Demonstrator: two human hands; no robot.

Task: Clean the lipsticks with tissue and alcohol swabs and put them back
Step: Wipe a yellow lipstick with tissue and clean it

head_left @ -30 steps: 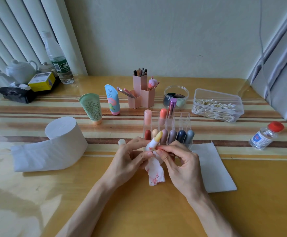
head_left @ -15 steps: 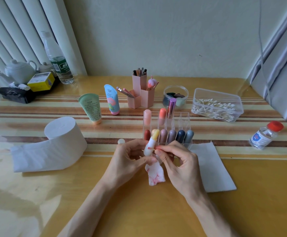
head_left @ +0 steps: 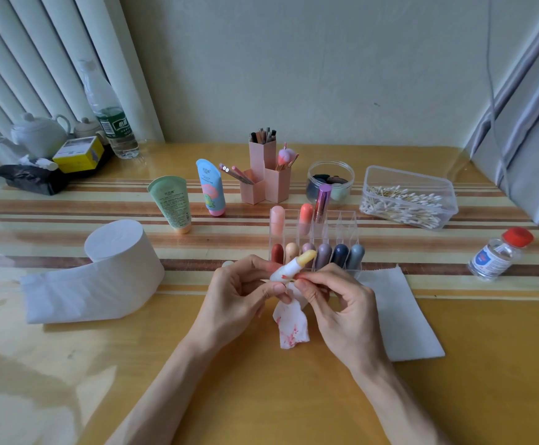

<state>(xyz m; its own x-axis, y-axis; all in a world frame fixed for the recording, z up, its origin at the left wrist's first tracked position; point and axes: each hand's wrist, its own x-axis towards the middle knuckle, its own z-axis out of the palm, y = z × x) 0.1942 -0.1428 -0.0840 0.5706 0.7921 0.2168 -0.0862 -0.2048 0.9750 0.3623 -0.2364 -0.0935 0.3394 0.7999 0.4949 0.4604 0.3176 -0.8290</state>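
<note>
Pale walls back the scene, with vertical blinds (head_left: 21, 75) beyond the far-left corner. Below them lies the yellow desk (head_left: 454, 396), glossy and crossed by brown stripes over its far half.

A toilet paper roll (head_left: 117, 252) sits toward the left edge with its loose end trailing. A flat tissue sheet (head_left: 403, 316) lies right of centre. A clear swab box (head_left: 409, 197) stands toward the far-right corner. At mid-desk is a clear organizer (head_left: 342, 226) with capped lipsticks upright in its front row.

Just in front of it, the left hand (head_left: 233, 297) holds the lipstick (head_left: 294, 264), a white tube with a pale yellow tip. It is tilted, with the tip toward the organizer. The left fingers (head_left: 274, 289) pinch its lower end.

The right hand (head_left: 342, 309) meets it there, fingers curled in, thumb and forefinger pinching a stained tissue (head_left: 292, 326) against the tube's base. The tissue hangs between both hands, blotched red.

A red-capped alcohol bottle (head_left: 496, 255) near the right edge has a blue-and-white label. A water bottle (head_left: 111, 117) at the far-left corner has a green one. The writing on both is too small to read.
</note>
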